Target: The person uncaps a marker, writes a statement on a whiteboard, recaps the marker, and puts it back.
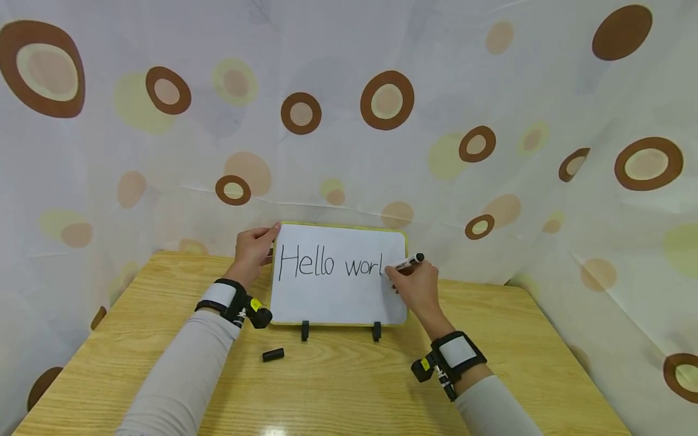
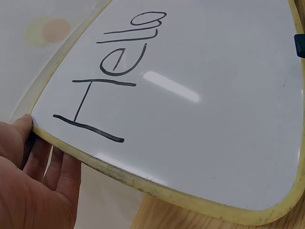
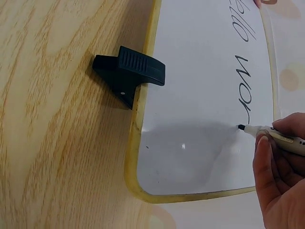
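Observation:
A whiteboard (image 1: 338, 303) with a yellow rim stands upright on the table, bearing "Hello worl" in black handwriting. At its upper left corner my left hand (image 1: 253, 251) grips the rim; in the left wrist view the thumb lies at the edge and the other fingers (image 2: 66, 179) reach behind the board. My right hand (image 1: 418, 287) pinches a white marker (image 1: 406, 263) near its writing end. In the right wrist view the black tip (image 3: 241, 127) meets the board just beside the last letter stroke. The marker's rear end points up and to the right.
Two black clip feet (image 1: 305, 330) hold the board's lower edge. A black marker cap (image 1: 273, 355) lies on the wooden table (image 1: 327, 393) in front of the board. Behind the table hangs a pale curtain (image 1: 338, 54) with brown, peach and yellow spots.

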Available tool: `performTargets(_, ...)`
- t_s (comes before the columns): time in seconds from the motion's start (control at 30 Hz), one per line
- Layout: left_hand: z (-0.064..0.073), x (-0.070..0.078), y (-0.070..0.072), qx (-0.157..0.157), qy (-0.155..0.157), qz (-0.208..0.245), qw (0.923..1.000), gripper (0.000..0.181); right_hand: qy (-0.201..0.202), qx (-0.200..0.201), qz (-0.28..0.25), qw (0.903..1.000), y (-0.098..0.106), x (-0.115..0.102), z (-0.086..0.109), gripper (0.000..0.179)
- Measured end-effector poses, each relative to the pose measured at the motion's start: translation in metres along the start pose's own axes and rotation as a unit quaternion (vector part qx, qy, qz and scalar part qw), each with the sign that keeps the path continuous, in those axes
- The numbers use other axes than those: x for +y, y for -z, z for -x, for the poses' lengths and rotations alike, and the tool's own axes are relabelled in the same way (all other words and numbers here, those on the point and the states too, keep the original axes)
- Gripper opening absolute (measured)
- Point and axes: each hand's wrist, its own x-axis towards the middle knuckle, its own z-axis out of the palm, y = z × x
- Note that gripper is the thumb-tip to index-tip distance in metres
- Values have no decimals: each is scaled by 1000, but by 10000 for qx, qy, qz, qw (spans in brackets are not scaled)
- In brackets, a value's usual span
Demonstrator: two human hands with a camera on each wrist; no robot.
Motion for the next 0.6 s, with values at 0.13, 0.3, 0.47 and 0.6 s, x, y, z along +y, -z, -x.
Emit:
performTargets(0.13,0,0,0,11,-27,-22,10000,52,48,23,31,10000,3,2,-1,21)
performTargets(0.3,-1,-1,0,8,6,-56,10000,54,23,204,131,9997,10,6,-3,21)
performTargets(0.47,-2,-3,0,19,61,-70,10000,54,19,312,-13,9995,15,9,-4,20)
performTargets(0.6,-1,-2,0,21,22,-36,10000,54,103,356,-143,9992,17,9,-5,21)
